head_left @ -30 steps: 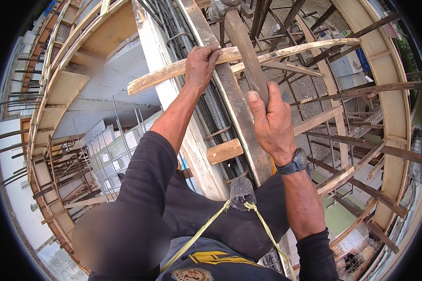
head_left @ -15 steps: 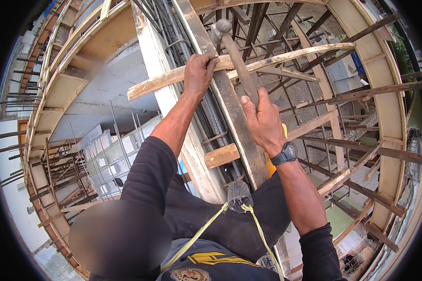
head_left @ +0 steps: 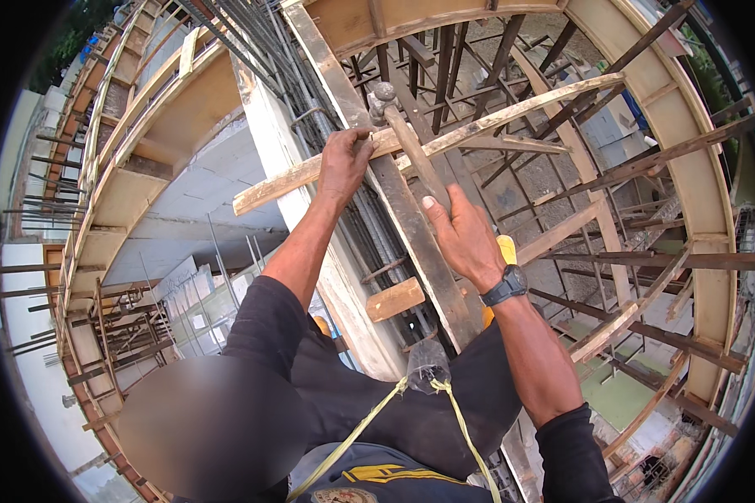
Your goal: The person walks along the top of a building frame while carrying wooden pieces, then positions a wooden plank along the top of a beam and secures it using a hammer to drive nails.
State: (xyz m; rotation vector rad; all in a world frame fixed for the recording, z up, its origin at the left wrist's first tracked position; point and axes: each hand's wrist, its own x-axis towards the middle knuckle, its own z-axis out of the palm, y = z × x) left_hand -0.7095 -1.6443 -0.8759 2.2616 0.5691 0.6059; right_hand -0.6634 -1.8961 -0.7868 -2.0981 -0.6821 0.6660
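Note:
My right hand [head_left: 466,239], with a dark watch on its wrist, is closed around the wooden handle of a hammer [head_left: 415,155]. The hammer's metal head [head_left: 382,94] is over the dark board, just beyond my left fingertips. My left hand [head_left: 344,163] is closed over a wooden strip [head_left: 277,186], its thumb and fingers pressed together near the dark board [head_left: 411,222]. Anything small between those fingertips is hidden. The strip lies crosswise over the dark board and a pale beam [head_left: 273,138], with steel bars [head_left: 365,214] running between them.
A short wood block [head_left: 396,299] bridges the gap nearer my legs. A dark cylindrical piece [head_left: 428,365] is by the yellow cord [head_left: 352,436] at my front. Curved plywood formwork [head_left: 688,193] surrounds the right side, above wooden props and a lower level.
The hammer head has come down closer to the strip and my left fingers. My left hand keeps its place on the strip. The whole view has shifted slightly.

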